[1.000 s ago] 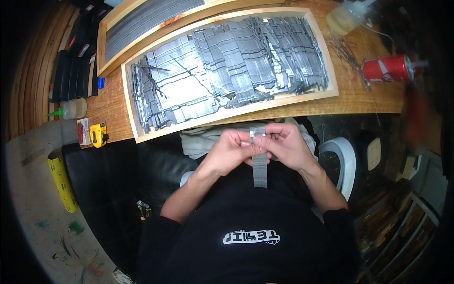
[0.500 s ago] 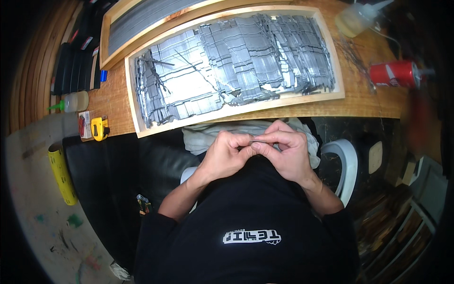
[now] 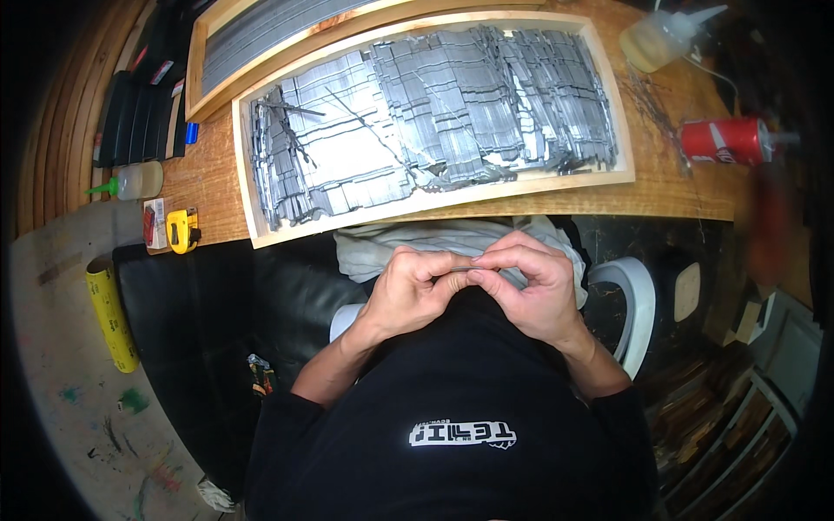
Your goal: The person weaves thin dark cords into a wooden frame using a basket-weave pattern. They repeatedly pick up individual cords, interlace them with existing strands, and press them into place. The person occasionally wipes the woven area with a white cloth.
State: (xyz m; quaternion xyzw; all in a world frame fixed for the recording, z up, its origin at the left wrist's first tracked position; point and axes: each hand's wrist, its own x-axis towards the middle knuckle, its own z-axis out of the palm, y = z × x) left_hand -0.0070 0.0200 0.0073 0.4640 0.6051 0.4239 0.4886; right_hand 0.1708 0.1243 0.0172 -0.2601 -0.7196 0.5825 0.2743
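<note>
Close in front of my body, above my lap, my left hand (image 3: pixel 410 288) and my right hand (image 3: pixel 537 285) meet, fingertips almost touching. Between them is a thin, dark, narrow strip (image 3: pixel 460 268), pinched by thumb and index finger of each hand. Most of it is hidden by my fingers. Beyond them on the workbench lies a shallow wooden-framed tray (image 3: pixel 443 205). It is filled with many thin grey strips (image 3: pixel 452 104) in overlapping rows, with a few loose ones crossing on the left.
A second wooden frame (image 3: pixel 198 78) lies behind the tray. On the wooden bench (image 3: pixel 686 195) are a yellow tape measure (image 3: pixel 182 231), a green-tipped bottle (image 3: pixel 139 181), a spouted bottle (image 3: pixel 651 43) and a red can (image 3: pixel 723 141). Pale cloth (image 3: pixel 365 252) hangs below its edge.
Both hands have lowered slightly toward my body, and the strip between my fingertips shows a little more. The view has shifted slightly.
</note>
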